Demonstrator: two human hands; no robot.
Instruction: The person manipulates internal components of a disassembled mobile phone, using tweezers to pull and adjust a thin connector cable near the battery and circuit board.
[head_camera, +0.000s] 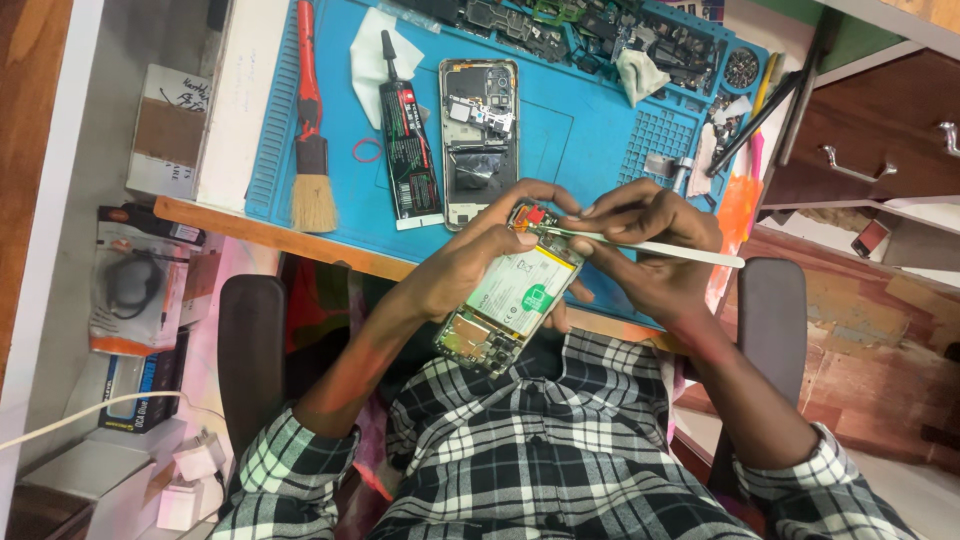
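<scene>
My left hand (470, 262) grips an opened phone (510, 298) with its back cover off, so the white battery and green circuit boards show. It is held above my lap at the table's front edge. My right hand (645, 245) pinches a thin white pry tool (660, 246), whose tip rests at the phone's upper end near a small red part. A second opened phone body (478, 140) lies face down on the blue work mat (580, 130), just beyond my hands.
On the mat lie a black glue tube (408, 140), a red-handled brush (310, 130), a white cloth (372, 50), a red rubber band and trays of phone parts at the back. Boxes and chargers sit at the left. Wooden drawers stand at the right.
</scene>
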